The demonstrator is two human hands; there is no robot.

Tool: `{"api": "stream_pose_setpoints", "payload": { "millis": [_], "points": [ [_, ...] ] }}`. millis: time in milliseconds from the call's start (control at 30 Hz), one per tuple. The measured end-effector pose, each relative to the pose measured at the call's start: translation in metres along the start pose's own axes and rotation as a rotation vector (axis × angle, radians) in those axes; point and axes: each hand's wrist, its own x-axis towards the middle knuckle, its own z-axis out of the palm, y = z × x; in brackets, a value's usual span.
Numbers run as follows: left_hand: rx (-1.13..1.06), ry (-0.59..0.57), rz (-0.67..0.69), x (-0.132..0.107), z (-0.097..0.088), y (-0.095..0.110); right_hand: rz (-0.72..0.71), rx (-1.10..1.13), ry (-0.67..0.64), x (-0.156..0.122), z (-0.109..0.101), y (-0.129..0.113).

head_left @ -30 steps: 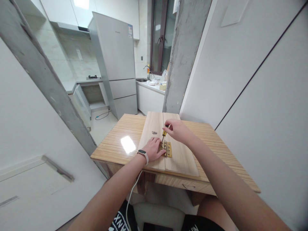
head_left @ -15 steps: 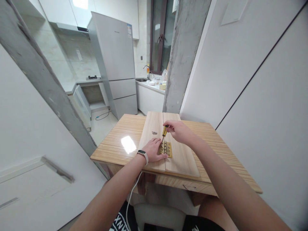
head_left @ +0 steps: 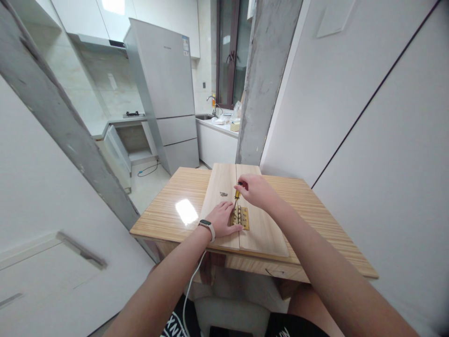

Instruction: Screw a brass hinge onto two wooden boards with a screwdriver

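Brass flat hinge [head_left: 240,217] lies across the seam of two pale wooden boards [head_left: 220,185] on the striped wooden counter [head_left: 164,213]. Our left hand [head_left: 222,218] presses on it, fingers open, holding nothing. Our right hand [head_left: 254,191] closes its fingers round a yellow-handled screwdriver [head_left: 237,194], tip at the hinge. We cannot read the fridge sticker [head_left: 184,46].

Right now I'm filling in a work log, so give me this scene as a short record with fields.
left hand: pressed on the left board, fingertips at the brass hinge
right hand: grips a yellow-handled screwdriver, tip down at the hinge
hinge: lies over the seam between left board and right board
loose screws: on the left board, beyond the left hand
support: wooden table
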Motion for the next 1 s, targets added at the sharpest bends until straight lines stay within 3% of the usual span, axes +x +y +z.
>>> {"api": "stream_pose_setpoints", "payload": {
  "millis": [167,300,500,833,1000],
  "points": [
    [0.0,-0.003,-0.005,0.0002,-0.0011,0.002,-0.061,0.119,0.024,-0.0023,0.0021,-0.0003],
    [0.002,0.003,-0.011,-0.0002,0.0001,0.0009,-0.031,0.174,-0.005,-0.0035,0.0,0.0022],
    [-0.001,0.002,-0.001,-0.0009,0.0009,-0.0007,-0.02,0.148,-0.034,-0.0022,-0.0031,0.0057],
    [0.01,0.006,-0.004,-0.0001,0.0019,-0.0006,0.022,0.035,0.034,0.0008,0.0017,0.0003],
    [0.036,0.005,-0.002,0.0002,0.004,-0.0018,-0.03,0.113,0.058,-0.0011,0.0049,0.0057]
  ]
}}
